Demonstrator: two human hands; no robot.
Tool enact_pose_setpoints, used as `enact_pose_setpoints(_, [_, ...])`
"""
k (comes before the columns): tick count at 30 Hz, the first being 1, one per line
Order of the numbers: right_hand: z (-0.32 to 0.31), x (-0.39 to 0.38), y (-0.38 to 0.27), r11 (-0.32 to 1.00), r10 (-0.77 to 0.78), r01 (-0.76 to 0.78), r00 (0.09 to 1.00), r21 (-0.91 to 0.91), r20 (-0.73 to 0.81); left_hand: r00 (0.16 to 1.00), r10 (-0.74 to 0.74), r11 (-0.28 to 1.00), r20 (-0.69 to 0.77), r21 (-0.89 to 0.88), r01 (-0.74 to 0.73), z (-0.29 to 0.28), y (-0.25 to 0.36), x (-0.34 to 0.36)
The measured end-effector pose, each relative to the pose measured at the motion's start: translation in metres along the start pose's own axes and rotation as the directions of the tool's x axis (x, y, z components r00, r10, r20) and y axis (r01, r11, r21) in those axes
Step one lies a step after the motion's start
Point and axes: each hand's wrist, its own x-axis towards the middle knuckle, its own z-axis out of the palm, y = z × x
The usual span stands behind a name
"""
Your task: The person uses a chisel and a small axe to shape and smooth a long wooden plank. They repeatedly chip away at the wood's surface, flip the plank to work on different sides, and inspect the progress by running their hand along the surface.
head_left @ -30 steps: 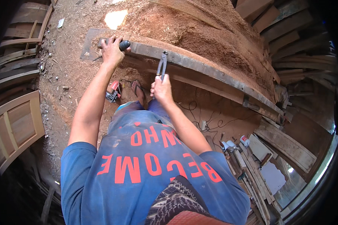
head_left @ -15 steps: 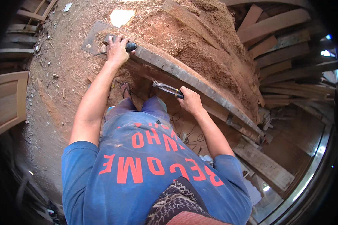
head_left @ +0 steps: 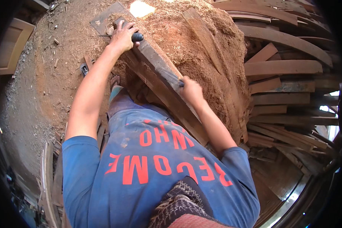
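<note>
So: blue shirt [head_left: 114, 205], red caps print [head_left: 135, 170] | L fingers [head_left: 131, 27]: round blk-handled tool [head_left: 138, 37] | R fingers [head_left: 186, 80]: gripping pincers [head_left: 171, 77], blurred

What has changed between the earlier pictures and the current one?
The right hand swung the pincers off the beam toward the body, then back over it; they are blurred now, so contact is unclear. The view has turned, making the beam slant more steeply. Nothing was visibly let go.
Unchanged: the left hand at the beam's upper-left end, holding the black-handled tool.
</note>
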Motion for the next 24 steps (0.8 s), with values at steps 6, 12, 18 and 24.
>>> enact_pose_setpoints(6, [-0.017,-0.013,-0.021,0.957,-0.29,0.288,0.956,0.034,0.048,0.991,-0.098,0.995,0.092,0.0,0.099,-0.013,0.009,0.002])
enact_pose_setpoints(12, [-0.007,0.034,0.064,0.899,0.438,-0.421,0.88,0.125,-0.185,0.989,-0.111,0.993,0.101,-0.022,0.113,-0.009,0.016,0.002])
enact_pose_setpoints(18, [-0.012,0.002,0.017,0.947,-0.318,0.315,0.946,-0.056,-0.06,0.981,-0.141,0.987,0.133,-0.063,0.15,-0.014,0.014,0.003])
enact_pose_setpoints(24, [-0.013,0.018,0.018,0.991,-0.034,0.032,0.999,-0.131,-0.012,0.978,-0.139,0.989,0.152,-0.022,0.144,-0.006,0.015,0.003])
